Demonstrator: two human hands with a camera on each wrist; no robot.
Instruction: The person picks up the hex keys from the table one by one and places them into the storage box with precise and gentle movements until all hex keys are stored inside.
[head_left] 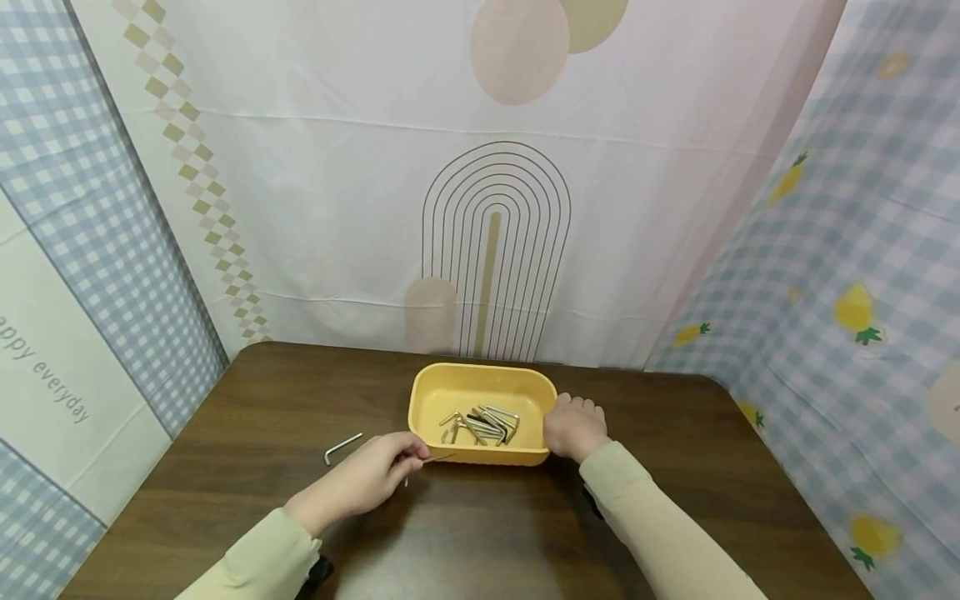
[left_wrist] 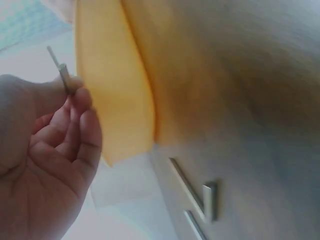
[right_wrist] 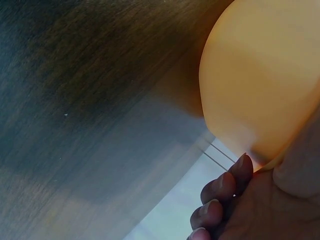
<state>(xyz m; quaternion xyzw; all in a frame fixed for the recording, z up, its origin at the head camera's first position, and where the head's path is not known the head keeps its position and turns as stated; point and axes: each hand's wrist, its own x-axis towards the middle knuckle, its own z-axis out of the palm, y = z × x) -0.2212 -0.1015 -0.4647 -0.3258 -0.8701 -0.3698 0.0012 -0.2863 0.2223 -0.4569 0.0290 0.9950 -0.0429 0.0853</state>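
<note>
A yellow plastic bin (head_left: 487, 457) stands on the table, with several hex keys (head_left: 491, 425) heaped inside, mostly silver and at least one black. Just off the bin's front left corner, my left hand (head_left: 375, 471) pinches a hex key (left_wrist: 64, 79) between thumb and fingertips. My right hand (head_left: 576, 427) grips the bin's right end; in the right wrist view the thumb lies near the rim and the fingers (right_wrist: 212, 212) curl beneath it. To the left of the left hand, a silver hex key (head_left: 343, 448) lies on the table.
Part of another hex key (left_wrist: 195, 226) shows on the table in the left wrist view. The dark wooden table (head_left: 480, 533) reaches back to a patterned curtain (head_left: 337, 233). Blue checked cloth (head_left: 810, 333) hangs along both sides.
</note>
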